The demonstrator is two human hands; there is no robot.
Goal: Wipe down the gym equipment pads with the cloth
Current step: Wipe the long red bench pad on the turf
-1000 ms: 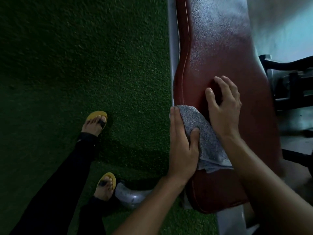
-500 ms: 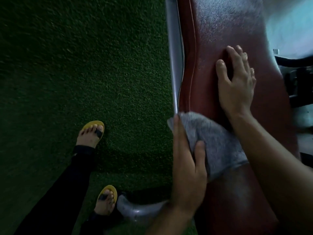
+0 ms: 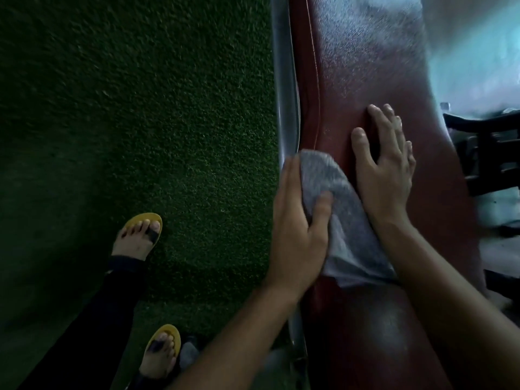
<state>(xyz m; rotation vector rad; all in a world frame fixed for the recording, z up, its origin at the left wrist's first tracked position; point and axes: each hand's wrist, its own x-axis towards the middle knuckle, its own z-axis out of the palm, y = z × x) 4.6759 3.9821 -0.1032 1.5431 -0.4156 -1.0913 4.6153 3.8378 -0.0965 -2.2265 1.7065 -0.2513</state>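
Both hands are on the red pad (image 3: 365,66): the left hand (image 3: 298,229) pinches the grey cloth (image 3: 346,220) against the pad's left edge, thumb on top; the right hand (image 3: 385,170) lies flat just beside it, fingers straight and close together

A gym: red padded bench (image 3: 365,80) on green turf (image 3: 140,136)

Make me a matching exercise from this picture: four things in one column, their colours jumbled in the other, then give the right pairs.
Things:
1. cloth
2. pad
3. sandals
4. turf

Colours:
A. green
B. grey
C. yellow
D. dark red

Pairs: 1-B, 2-D, 3-C, 4-A
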